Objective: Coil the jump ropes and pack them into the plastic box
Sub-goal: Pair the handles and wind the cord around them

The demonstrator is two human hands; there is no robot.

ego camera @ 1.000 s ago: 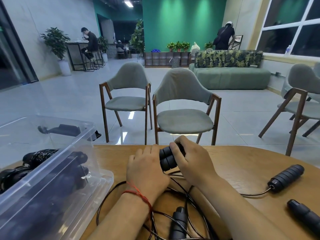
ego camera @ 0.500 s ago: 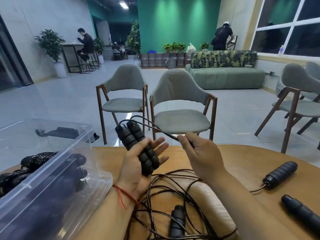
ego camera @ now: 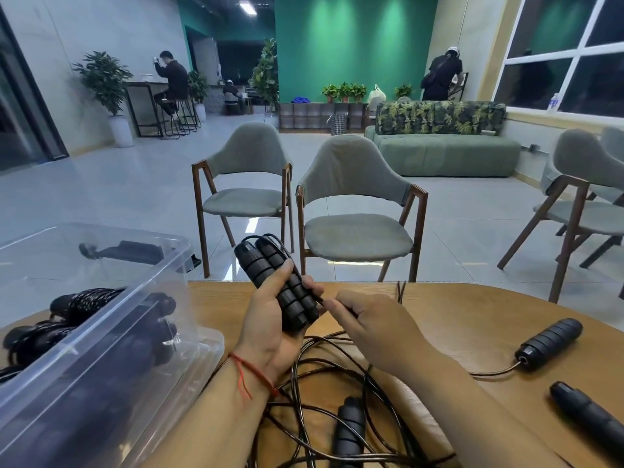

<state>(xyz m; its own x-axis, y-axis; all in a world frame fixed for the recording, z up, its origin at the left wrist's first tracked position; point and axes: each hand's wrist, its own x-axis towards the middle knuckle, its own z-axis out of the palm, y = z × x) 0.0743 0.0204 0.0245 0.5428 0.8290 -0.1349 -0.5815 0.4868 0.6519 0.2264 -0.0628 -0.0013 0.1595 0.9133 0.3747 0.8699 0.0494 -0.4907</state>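
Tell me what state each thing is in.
Clear plastic box: open, holding coiled black ropes.
Two black ribbed handles: side by side, gripped by left hand.
Thin black cord: pinched by right hand, rest tangled on wooden table.
Black ribbed handle at right: lying loose, cord attached.
Black handle at far right: lying loose.
Black handle between forearms: among cord.

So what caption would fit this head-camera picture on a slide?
Left hand grips two jump-rope handles while right hand pinches the cord beside a clear plastic box.

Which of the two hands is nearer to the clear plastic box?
Left. The left hand, gripping the paired handles, is just right of the clear plastic box; the right hand, pinching the cord, is farther right, beyond it.
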